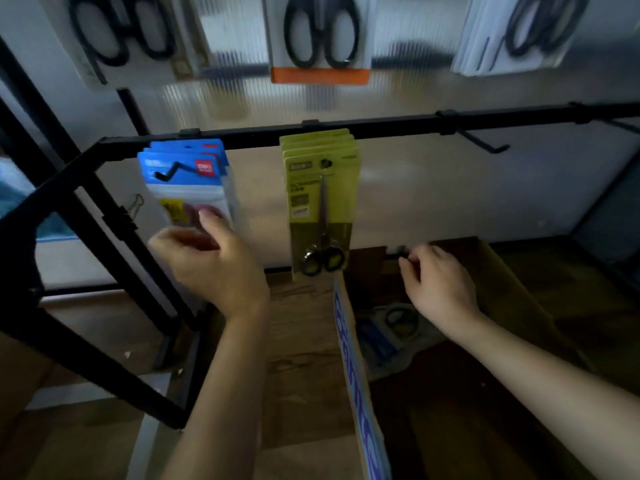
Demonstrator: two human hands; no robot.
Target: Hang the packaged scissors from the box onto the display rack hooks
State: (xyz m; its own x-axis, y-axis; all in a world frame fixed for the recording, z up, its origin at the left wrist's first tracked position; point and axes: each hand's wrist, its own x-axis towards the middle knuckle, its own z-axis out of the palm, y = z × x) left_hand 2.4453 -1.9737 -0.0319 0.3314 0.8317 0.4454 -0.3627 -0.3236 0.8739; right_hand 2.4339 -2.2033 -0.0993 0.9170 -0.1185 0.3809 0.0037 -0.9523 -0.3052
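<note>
step: left hand (211,258) fingers holding blue packs (187,181) on hook; right hand (438,278) fingers curled, grip unclear | next: grab pack from box (512,289)

The rack's crossbar (346,131) is running left to right in front of me. Below it, on its left part, a stack of packets (187,181) is hanging from a hook (169,173); my left grip (207,258) is reaching up to that stack's lower edge. Right of that stack, under the bar's middle, the carded scissors (320,202) are hanging. Further right along the bar, a bare hook (485,145) is sticking out. Under the bar, lower right, the box (502,271) is sitting, with my right grip (436,278) inside it above a packet (388,334). Above the bar, three more scissor packs (320,36) are hanging.
</note>
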